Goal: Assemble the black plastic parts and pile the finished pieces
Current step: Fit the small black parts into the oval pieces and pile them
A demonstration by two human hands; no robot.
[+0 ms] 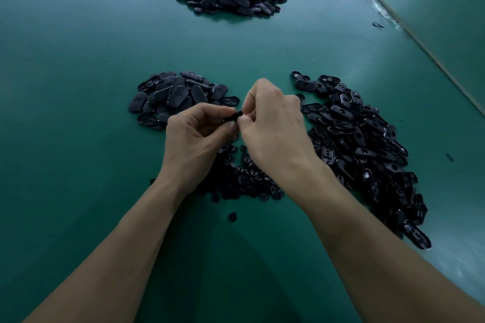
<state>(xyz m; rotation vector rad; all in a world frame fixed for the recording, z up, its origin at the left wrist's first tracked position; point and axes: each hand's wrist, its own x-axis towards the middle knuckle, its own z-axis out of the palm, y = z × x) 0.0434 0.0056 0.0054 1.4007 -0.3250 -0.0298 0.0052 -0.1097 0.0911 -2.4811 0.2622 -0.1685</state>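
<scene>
No legible text, seemingly.

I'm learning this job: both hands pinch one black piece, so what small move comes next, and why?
Probably squeeze it fully together: the left hand and right hand both pinch the black piece mid-air, and it has not yet joined the small pile just beyond.

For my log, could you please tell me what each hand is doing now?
Left hand: pinching the small black plastic part.
Right hand: pinching the same part.
</scene>
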